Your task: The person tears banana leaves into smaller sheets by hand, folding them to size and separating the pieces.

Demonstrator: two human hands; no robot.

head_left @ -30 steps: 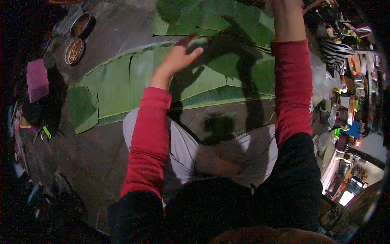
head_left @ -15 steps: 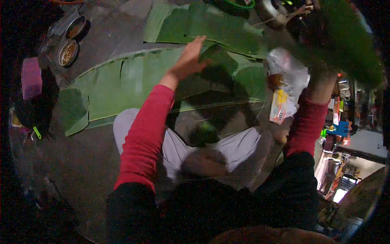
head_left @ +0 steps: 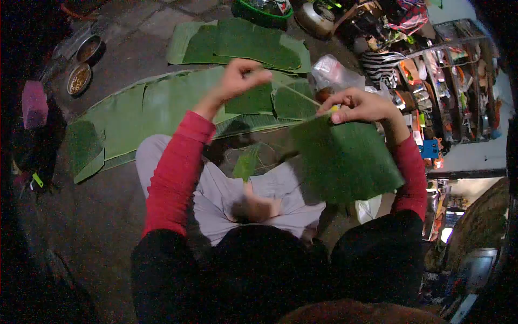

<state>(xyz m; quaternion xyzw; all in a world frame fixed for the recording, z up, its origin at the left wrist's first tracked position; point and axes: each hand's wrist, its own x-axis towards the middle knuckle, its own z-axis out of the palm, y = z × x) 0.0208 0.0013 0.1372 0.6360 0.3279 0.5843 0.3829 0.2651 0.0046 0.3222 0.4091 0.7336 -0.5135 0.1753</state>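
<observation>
My right hand (head_left: 361,105) is closed on the upper edge of a dark green leaf piece (head_left: 345,156), which hangs above my right knee. My left hand (head_left: 240,81) is closed at the end of a thin pale strip (head_left: 295,93) that stretches across to my right hand. Below lies a long green leaf (head_left: 167,105) on the floor, in front of my crossed legs. Behind it, more cut leaf pieces (head_left: 243,43) are stacked. A small light green scrap (head_left: 246,164) lies between my legs.
Two metal bowls (head_left: 79,79) stand at the far left, near a pink box (head_left: 34,104). A green basket (head_left: 264,12) and a round pot (head_left: 314,19) are at the top. Plastic bags (head_left: 333,73) lie right of the leaves. A crowded rack (head_left: 450,81) is at the right.
My right hand has come down and inward, bringing the leaf piece over my lap. My left hand has closed on the strip. The view has shifted, showing more of the rack.
</observation>
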